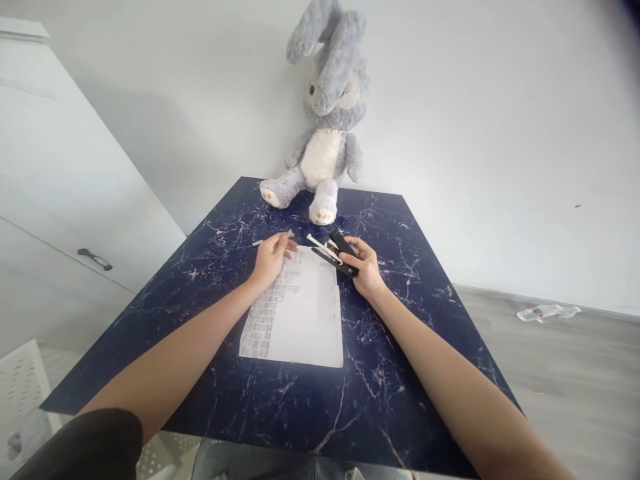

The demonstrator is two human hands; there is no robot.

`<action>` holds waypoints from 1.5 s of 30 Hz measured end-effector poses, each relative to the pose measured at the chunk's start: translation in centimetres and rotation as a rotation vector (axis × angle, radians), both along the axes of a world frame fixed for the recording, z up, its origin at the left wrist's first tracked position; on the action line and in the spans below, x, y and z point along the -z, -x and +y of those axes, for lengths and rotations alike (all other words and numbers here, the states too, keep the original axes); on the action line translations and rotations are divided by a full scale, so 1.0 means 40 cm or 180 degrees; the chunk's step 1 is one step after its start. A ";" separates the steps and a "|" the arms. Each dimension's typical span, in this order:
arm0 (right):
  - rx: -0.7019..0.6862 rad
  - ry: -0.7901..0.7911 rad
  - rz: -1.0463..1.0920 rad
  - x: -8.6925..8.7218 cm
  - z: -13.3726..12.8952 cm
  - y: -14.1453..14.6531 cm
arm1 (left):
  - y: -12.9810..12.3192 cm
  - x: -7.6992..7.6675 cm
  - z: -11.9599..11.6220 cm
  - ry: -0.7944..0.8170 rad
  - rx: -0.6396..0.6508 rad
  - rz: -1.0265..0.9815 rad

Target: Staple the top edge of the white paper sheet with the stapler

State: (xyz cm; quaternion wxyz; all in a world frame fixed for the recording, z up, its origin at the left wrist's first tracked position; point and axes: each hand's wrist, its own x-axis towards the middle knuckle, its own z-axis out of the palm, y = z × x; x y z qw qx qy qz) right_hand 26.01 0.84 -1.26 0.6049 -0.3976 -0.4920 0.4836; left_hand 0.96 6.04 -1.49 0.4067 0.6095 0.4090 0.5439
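Observation:
My right hand [364, 265] holds a black stapler [345, 259] whose top is swung up from its base, with the pale inner rail showing between. My left hand [273, 259] is closed in a pinch on a small strip, likely staples, above the upper left corner of the paper. Another small pale strip [257, 243] lies on the table just left of those fingers. Printed white paper [305, 313] rests on the dark blue marbled table [290, 407] between my forearms, its left side covered with dense print.
A grey plush rabbit [325, 153] sits at the table's back edge against the wall. A white cabinet [60, 200] stands at the left. Clear plastic packaging [547, 313] lies on the floor at the right. A white perforated basket [25, 380] is at the lower left.

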 end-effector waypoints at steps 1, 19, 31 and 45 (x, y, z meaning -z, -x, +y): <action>-0.0003 0.0096 0.0087 0.001 0.002 -0.002 | 0.000 0.000 0.001 0.0002 0.0095 -0.0083; 0.0593 -0.0196 -0.0706 0.022 0.014 0.002 | -0.011 -0.003 -0.010 -0.1243 0.0801 0.1883; 0.0602 -0.0228 -0.0670 0.022 0.017 0.001 | -0.012 0.024 0.011 -0.1374 0.0927 0.2074; 0.0595 -0.0257 -0.0561 0.021 0.019 0.002 | -0.011 0.024 0.010 -0.1171 0.0937 0.2272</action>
